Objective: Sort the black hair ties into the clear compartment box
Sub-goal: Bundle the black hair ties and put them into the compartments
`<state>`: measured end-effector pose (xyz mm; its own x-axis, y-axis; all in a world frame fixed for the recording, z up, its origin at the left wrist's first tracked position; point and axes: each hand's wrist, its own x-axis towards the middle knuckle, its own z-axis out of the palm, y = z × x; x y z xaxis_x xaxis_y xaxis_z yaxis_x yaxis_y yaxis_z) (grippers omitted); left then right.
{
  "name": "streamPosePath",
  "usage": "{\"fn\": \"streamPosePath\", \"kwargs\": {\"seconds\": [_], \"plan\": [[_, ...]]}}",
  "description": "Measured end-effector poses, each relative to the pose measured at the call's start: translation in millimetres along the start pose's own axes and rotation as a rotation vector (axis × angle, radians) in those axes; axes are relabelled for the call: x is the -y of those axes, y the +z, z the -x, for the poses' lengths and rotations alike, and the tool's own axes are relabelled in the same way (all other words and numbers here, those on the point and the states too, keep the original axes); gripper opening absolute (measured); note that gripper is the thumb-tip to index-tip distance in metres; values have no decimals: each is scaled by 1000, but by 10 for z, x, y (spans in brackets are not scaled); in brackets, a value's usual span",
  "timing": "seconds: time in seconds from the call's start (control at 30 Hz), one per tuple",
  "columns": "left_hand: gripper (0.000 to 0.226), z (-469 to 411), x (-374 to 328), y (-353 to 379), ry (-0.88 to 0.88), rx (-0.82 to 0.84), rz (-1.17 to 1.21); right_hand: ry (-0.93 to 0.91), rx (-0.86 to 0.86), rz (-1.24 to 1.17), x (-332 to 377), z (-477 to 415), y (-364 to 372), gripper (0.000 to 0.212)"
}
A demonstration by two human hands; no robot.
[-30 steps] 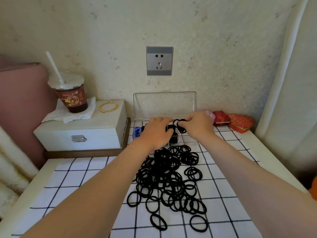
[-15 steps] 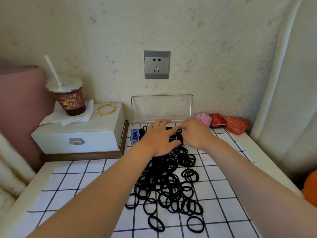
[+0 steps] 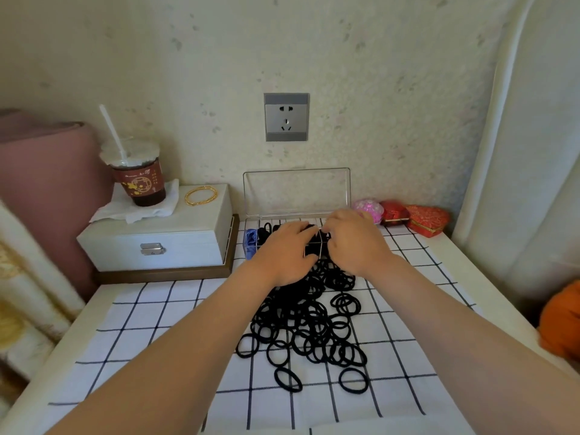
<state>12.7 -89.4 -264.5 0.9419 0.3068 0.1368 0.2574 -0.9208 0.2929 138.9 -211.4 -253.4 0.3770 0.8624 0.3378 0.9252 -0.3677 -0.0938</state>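
Observation:
A big pile of black hair ties (image 3: pixel 314 318) lies on the checked cloth in front of me. Behind it stands the clear compartment box (image 3: pixel 296 191), its lid upright against the wall. Black ties fill its left compartments, and a blue tie (image 3: pixel 250 243) sits at its left end. Both hands are over the box's middle. My left hand (image 3: pixel 284 251) lies flat, its fingers reaching onto the ties inside. My right hand (image 3: pixel 356 241) bends its fingers down into a compartment, and its fingertips meet the left ones. Neither hand visibly grips a tie.
A white jewellery box (image 3: pixel 157 237) at the left carries a drink cup (image 3: pixel 138 177) with a straw and a gold bangle (image 3: pixel 201 196). A pink pouch (image 3: pixel 368 207) and red fabric boxes (image 3: pixel 417 216) lie right of the clear box. A wall socket (image 3: pixel 286 117) is above. A curtain hangs at the right.
My right hand carried a black tie down into the box and let it go. Both hands have lowered onto the compartments. The view has shifted slightly.

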Motion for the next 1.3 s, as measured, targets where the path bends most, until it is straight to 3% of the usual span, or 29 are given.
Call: {"fn": "streamPosePath", "kwargs": {"seconds": [0.07,0.2,0.3,0.43,0.5,0.6,0.8,0.97,1.17,1.3], "plan": [[55,118,-21,-21,-1,-116,24,-3,-137,-80,115,79,-70,19],[24,409,-66,-76,47,-289,12,-68,134,-225,415,227,-153,26],[16,664,-75,-91,20,-334,52,-67,196,-181,577,367,-111,30],[27,983,-13,-34,-82,-228,9,-41,318,-66,764,541,-109,53],[35,1105,23,-12,-117,-113,-41,-18,434,33,873,614,-107,69],[40,1267,23,1,-150,84,-11,-3,570,115,1012,709,-58,75],[21,1443,-76,1,-166,-24,-7,-99,326,140,1146,854,-62,48],[13,1403,-107,14,-236,-106,43,-53,208,98,1065,869,-80,35],[15,1280,-81,-125,-263,-206,243,72,195,-230,855,769,-116,37],[18,1260,-18,-160,-385,-251,407,119,198,-317,736,719,-120,29]]}}
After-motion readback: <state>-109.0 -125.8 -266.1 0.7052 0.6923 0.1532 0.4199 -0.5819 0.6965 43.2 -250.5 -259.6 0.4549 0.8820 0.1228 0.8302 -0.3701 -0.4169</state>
